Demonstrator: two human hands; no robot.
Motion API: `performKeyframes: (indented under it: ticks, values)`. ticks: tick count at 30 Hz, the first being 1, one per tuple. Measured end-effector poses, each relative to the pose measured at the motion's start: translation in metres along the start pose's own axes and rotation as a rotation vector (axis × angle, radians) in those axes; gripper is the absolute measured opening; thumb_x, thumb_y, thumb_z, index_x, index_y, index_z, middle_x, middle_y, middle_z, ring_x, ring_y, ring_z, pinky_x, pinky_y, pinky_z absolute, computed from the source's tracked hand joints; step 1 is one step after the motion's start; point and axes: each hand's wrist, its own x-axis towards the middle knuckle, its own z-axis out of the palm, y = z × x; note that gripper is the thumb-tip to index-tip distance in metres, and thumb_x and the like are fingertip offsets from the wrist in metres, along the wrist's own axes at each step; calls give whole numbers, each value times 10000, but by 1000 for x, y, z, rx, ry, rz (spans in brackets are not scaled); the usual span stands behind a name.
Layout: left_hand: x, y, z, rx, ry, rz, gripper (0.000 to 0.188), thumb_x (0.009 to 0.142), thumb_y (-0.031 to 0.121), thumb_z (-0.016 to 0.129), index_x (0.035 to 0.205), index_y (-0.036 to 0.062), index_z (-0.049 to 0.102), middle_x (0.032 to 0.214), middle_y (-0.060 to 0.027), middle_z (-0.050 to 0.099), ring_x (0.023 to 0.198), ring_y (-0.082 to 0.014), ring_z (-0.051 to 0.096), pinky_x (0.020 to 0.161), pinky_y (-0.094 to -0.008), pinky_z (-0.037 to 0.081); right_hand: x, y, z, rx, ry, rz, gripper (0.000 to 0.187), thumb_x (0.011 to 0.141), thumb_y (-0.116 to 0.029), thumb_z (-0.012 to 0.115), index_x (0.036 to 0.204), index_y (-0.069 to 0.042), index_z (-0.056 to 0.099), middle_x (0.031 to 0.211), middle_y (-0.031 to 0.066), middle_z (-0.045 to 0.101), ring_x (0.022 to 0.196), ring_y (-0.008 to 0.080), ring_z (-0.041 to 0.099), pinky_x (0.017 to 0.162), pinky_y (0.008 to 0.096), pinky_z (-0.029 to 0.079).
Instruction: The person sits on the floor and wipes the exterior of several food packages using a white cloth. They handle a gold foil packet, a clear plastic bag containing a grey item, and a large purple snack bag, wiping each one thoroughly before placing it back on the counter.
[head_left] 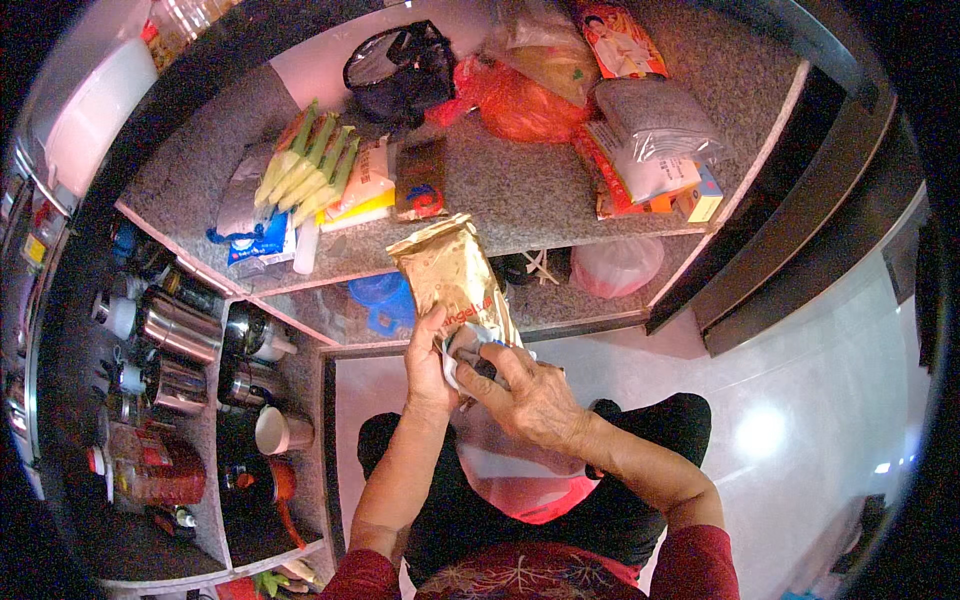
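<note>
A gold foil packet (pixel 445 265) with red print is held over the front edge of the stone shelf, its sealed end pointing away from me. My left hand (pixel 428 365) is closed around the packet's near left side, the thumb lying along the foil. My right hand (pixel 540 405) has its fingers bent and pressed against the near end, next to the left hand's fingers. Something whitish shows between the two hands, but I cannot make out what it is. Beneath them a pale plastic bag with red at its lower part (pixel 525 480) sits between my knees.
On the stone shelf (pixel 510 190) lie green-and-yellow packets (pixel 310 170), a dark flat packet (pixel 421 178), a black bag (pixel 400 72), a red plastic bag (pixel 530 105) and grey packs (pixel 660 120). Below are a blue container (pixel 382 300) and a pinkish bag (pixel 617 265). Metal pots (pixel 180 325) stand at left.
</note>
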Motion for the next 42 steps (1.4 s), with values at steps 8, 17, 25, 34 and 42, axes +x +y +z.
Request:
performKeyframes:
  ticks: [8,17,25,34,42]
  values:
    - [2,-16,6,52,-161,-14,409,868,220,526,1228,51,433,1172,-114,537,1041,-267,546,909,-407,439,6,52,-10,188,443,386,397,730,-96,593,1110,-14,509,931,171,502,805,349,544,695,412,468]
    - [2,-30,12,605,-74,276,527,864,113,565,1323,80,308,1186,-67,484,1064,-153,483,914,-315,402,10,66,-13,1222,324,669,272,789,-115,624,1041,-13,610,868,14,639,781,86,560,689,248,461]
    - [-4,-41,9,415,-100,222,562,910,438,403,1320,60,333,1286,-83,414,1154,-191,426,978,-329,334,19,48,10,926,342,539,260,791,-120,604,1029,-18,582,857,50,598,770,119,547,670,280,452]
    - [-2,-17,10,73,-114,-98,426,791,310,530,1110,27,505,939,-110,610,778,-245,613,682,-353,524,14,68,2,211,356,226,350,708,-105,623,1057,-103,594,939,94,579,760,298,600,622,370,510]
    - [6,-15,3,-43,-293,-142,561,781,364,512,1212,11,443,1203,-163,509,1050,-292,524,893,-429,437,8,51,14,161,254,175,378,726,-76,586,1096,-149,576,953,109,539,763,314,592,608,387,520]
